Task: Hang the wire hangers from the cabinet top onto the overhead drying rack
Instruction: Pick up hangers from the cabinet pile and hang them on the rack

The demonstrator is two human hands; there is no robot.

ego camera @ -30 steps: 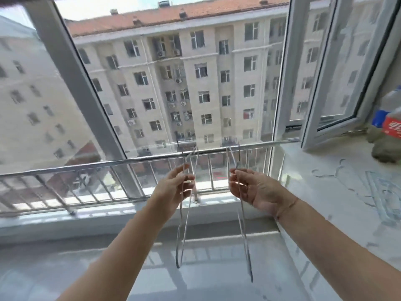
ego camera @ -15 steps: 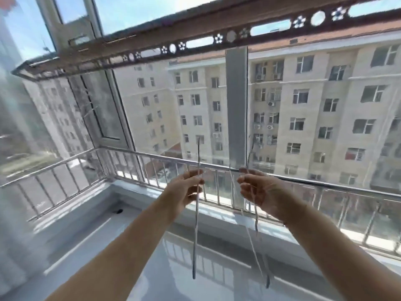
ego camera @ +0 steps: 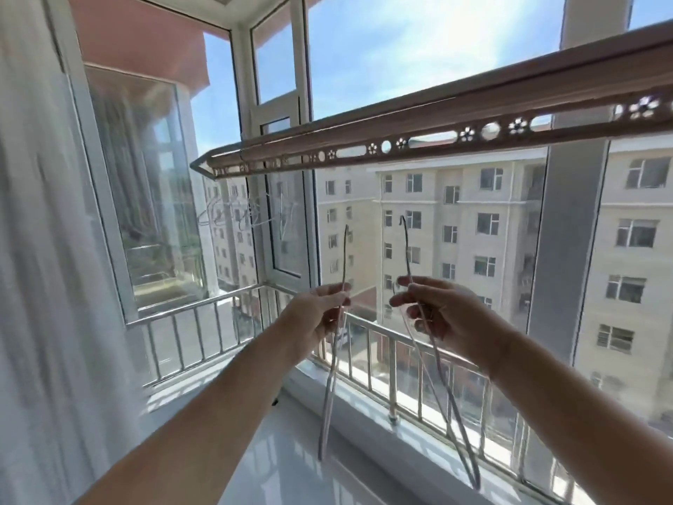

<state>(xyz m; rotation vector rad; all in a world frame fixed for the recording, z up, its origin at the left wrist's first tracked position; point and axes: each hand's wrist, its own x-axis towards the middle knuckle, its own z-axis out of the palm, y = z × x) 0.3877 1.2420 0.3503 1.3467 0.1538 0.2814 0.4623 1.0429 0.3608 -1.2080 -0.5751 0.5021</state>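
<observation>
Since the earlier frame the view has swung left toward the window corner, and the far left end of the overhead drying rack (ego camera: 437, 118) now lies left of centre. Both hands keep hold of their hangers. The left hand (ego camera: 317, 318) pinches the neck of the left wire hanger (ego camera: 344, 256) between thumb and curled fingers. The hook points up and the body hangs edge-on toward the glossy white ledge (ego camera: 291, 468). The right hand (ego camera: 442, 318), with fingers partly spread but curled round the wire, grips the right wire hanger (ego camera: 407, 256) in the same manner; its body slants down to the right. Both hooks stand below the rack and apart from it, side by side. At the rack's far left end, several hung hangers (ego camera: 247, 213) already dangle, well left of the two held hooks. Beyond the hands run a metal railing (ego camera: 196, 305) and white window frames (ego camera: 304, 103). A sheer curtain (ego camera: 43, 286) fills the left edge, a grey pillar (ego camera: 561, 267) rises at right, and an apartment building (ego camera: 473, 220) stands far outside.
</observation>
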